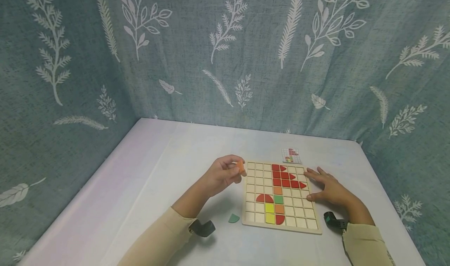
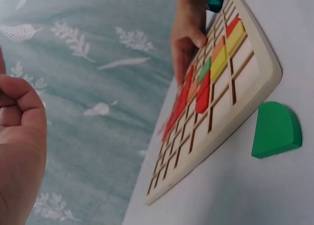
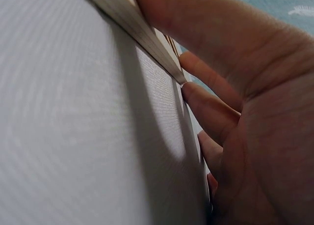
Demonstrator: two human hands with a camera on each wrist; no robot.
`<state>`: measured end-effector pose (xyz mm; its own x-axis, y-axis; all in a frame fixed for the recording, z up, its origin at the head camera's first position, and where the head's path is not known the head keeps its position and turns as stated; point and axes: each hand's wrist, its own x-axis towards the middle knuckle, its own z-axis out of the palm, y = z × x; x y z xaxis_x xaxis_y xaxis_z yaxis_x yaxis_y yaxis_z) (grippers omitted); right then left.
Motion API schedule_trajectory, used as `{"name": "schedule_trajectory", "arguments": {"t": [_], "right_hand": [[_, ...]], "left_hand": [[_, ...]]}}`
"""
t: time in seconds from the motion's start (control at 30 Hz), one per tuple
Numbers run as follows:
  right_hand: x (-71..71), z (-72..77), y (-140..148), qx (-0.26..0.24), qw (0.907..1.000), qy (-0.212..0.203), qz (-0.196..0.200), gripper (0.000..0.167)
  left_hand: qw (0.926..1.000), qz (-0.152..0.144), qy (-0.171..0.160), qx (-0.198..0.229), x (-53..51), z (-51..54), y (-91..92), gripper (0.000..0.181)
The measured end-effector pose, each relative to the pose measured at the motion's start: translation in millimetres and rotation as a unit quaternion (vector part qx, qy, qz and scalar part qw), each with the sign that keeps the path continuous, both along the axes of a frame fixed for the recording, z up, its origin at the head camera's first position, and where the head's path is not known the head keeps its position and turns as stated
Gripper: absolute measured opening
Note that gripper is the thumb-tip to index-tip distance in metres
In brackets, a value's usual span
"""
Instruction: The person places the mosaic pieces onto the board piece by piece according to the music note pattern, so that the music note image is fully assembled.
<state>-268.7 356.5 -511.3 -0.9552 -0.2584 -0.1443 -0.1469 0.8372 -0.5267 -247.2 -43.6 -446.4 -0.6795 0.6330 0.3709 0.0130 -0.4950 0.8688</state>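
Observation:
My left hand point(image 1: 221, 175) pinches a small orange piece point(image 1: 241, 167) between thumb and fingers, raised by the upper left corner of a wooden grid board point(image 1: 281, 228). In the left wrist view that hand's curled fingers show, but the piece is hidden. Red, orange, green and yellow tiles fill some of the board's squares; three red rows ending in points point(image 1: 289, 183) lie near its far side. My right hand point(image 1: 330, 190) is spread along the board's right edge, its thumb and fingertips touching the rim, as the right wrist view also shows.
A loose green quarter-round piece point(image 1: 233, 218) lies on the white-covered table left of the board. Beyond the board's far edge is a small pattern card point(image 1: 291, 156). A leaf-patterned curtain point(image 1: 218, 55) stands behind and to the sides.

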Motion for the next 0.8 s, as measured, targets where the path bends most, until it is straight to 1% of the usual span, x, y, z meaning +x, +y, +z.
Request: {"name": "schedule_trajectory", "arguments": {"t": [0.07, 0.1, 0.13, 0.17, 0.2, 0.23, 0.27, 0.3, 0.37, 0.4, 0.43, 0.47, 0.5, 0.53, 0.57, 0.63, 0.7, 0.73, 0.77, 0.8], "right_hand": [[0.6, 0.2, 0, 0.0, 1.0, 0.0, -0.001, 0.104], [1.0, 0.6, 0, -0.001, 1.0, -0.001, -0.002, 0.104], [1.4, 0.9, 0, -0.001, 1.0, -0.002, -0.002, 0.104], [1.6, 1.2, 0, -0.002, 1.0, -0.003, -0.004, 0.104], [1.9, 1.5, -1, -0.002, 1.0, -0.005, -0.005, 0.105], [2.2, 1.8, -1, -0.003, 1.0, -0.007, -0.006, 0.105], [2.3, 2.0, -1, -0.003, 0.9999, -0.008, -0.007, 0.105], [2.5, 2.1, -1, -0.003, 0.9999, -0.01, -0.009, 0.105], [2.7, 2.3, -1, -0.003, 0.9999, -0.012, -0.009, 0.106], [2.7, 2.4, -1, -0.004, 0.9999, -0.012, -0.009, 0.106], [2.5, 2.2, 0, -0.005, 0.9999, -0.01, -0.007, 0.106], [2.2, 2.1, 0, -0.005, 1.0, -0.007, -0.003, 0.106], [2.0, 2.1, 1, -0.007, 1.0, -0.006, -0.001, 0.105], [1.7, 2.0, 1, -0.009, 1.0, -0.002, 0.002, 0.104], [1.1, 1.6, 1, -0.01, 0.9999, 0.0, 0.005, 0.103], [0.6, 1.5, 2, -0.011, 0.9999, 0.004, 0.01, 0.102], [0.2, 1.5, 2, -0.013, 0.9999, 0.003, 0.01, 0.102], [0.0, 1.3, 2, -0.013, 0.9998, 0.003, 0.011, 0.102], [-0.1, 1.4, 3, -0.013, 0.9999, 0.002, 0.011, 0.102], [-0.1, 1.6, 3, -0.013, 0.9999, 0.002, 0.011, 0.102]], "left_hand": [[0.9997, 0.012, 0.0, -0.02, -0.3, -1.0, 0.7, 0.021], [0.9988, 0.027, 0.003, -0.042, -0.3, -1.4, 1.5, 0.023], [0.9963, 0.047, 0.01, -0.072, -0.3, -2.0, 2.6, 0.024], [0.9906, 0.073, 0.018, -0.114, 0.0, -2.3, 4.2, 0.024], [0.9809, 0.1, 0.03, -0.164, 0.6, -2.6, 6.2, 0.024], [0.9672, 0.123, 0.043, -0.218, 1.3, -3.1, 8.7, 0.023], [0.9502, 0.141, 0.057, -0.272, 2.1, -3.8, 11.7, 0.022], [0.9311, 0.151, 0.074, -0.324, 3.0, -4.6, 14.9, 0.021], [0.893, 0.155, 0.114, -0.407, 4.6, -7.5, 21.5, 0.019], [0.8783, 0.151, 0.134, -0.434, 5.2, -9.4, 24.5, 0.017], [0.8663, 0.145, 0.154, -0.453, 5.7, -11.3, 27.2, 0.016], [0.856, 0.138, 0.173, -0.467, 5.8, -13.2, 29.4, 0.015], [0.8476, 0.133, 0.192, -0.476, 5.9, -14.8, 31.2, 0.015], [0.8416, 0.129, 0.204, -0.483, 5.9, -16.1, 32.5, 0.015], [0.8374, 0.126, 0.213, -0.487, 5.8, -17.2, 33.4, 0.014], [0.8327, 0.12, 0.225, -0.491, 5.3, -19.1, 34.6, 0.015], [0.8302, 0.118, 0.23, -0.494, 5.1, -20.6, 35.2, 0.015], [0.8267, 0.117, 0.237, -0.497, 5.1, -21.6, 35.5, 0.013], [0.8195, 0.115, 0.253, -0.501, 5.1, -22.5, 35.6, 0.011], [0.8092, 0.111, 0.276, -0.507, 5.4, -23.4, 35.8, 0.011]]}}
